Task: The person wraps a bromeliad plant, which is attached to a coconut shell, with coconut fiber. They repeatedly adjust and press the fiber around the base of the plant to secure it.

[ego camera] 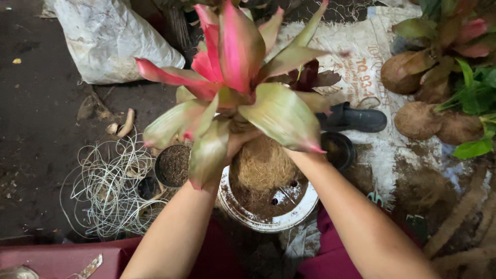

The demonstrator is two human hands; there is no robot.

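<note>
I hold a plant with broad pink and green leaves [235,67] above a white bowl [268,219]. Its root ball is wrapped in brown coconut fibre [263,163]. My left hand [236,140] grips the fibre ball from the left, mostly hidden under the leaves. My right hand [298,154] grips it from the right; only the wrist shows below a leaf. The white bowl has holes in its bottom and loose brown fibre inside.
A tangle of pale string [111,188] lies at left beside a small black pot of soil [173,165]. A white sack [111,39] sits at top left. A dark shoe [354,119] and another black pot [338,150] are right of the plant. Fibre balls [418,120] with plants stand at right.
</note>
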